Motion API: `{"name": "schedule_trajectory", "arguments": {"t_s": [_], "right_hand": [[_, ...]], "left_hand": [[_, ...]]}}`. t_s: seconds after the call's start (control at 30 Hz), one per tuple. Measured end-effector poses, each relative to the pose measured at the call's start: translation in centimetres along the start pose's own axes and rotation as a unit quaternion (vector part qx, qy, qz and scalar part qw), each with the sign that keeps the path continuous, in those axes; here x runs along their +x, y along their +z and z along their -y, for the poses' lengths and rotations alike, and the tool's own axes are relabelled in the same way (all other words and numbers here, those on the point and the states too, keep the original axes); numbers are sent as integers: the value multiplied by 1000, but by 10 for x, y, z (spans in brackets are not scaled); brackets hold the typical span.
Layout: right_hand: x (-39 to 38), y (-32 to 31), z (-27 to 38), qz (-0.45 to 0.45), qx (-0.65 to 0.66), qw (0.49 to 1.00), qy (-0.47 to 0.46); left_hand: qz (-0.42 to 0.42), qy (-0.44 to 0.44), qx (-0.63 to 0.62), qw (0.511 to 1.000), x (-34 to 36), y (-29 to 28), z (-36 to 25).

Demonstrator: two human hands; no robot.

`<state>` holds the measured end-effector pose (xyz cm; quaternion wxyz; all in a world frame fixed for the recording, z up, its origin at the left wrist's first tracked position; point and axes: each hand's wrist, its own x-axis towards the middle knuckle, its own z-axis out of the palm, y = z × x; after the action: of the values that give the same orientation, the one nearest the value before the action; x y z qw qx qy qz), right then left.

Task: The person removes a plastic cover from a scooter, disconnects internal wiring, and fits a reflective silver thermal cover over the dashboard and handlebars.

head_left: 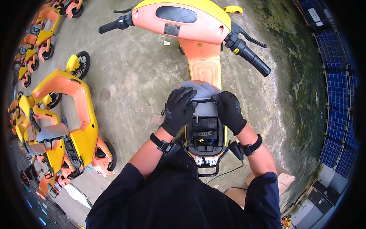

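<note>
A yellow and pink electric scooter (202, 68) stands in front of me, handlebar at the far end. Its grey seat (204, 108) has a dark strip or gap running across it. My left hand (179, 110), in a black glove, curls its fingers over the seat's left side. On the right side, my right hand (230, 110), gloved alike, grips the seat by the end of the dark strip; its fingertips are partly hidden. Just nearer to me lies the uncovered black compartment (206, 135), with dark parts and a bit of yellow inside.
Another yellow and pink scooter (85, 118) stands at the left, with several more behind it. Blue crates (336, 95) line the right side. Cardboard (284, 181) lies by my right elbow, and a yellow part (233, 9) rests on the concrete floor beyond the handlebar.
</note>
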<state>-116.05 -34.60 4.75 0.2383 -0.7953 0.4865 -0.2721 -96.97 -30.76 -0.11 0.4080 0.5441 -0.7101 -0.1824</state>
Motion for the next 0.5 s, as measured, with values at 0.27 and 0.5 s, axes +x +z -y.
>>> {"name": "schedule_trajectory", "arguments": {"t_s": [0.27, 0.5], "right_hand": [[-15, 28, 0, -166, -93, 982, -15], [-7, 28, -7, -161, -73, 984, -20]], "left_hand": [[61, -44, -98, 992, -11, -28, 26], [114, 5, -29, 993, -15, -43, 47]]}}
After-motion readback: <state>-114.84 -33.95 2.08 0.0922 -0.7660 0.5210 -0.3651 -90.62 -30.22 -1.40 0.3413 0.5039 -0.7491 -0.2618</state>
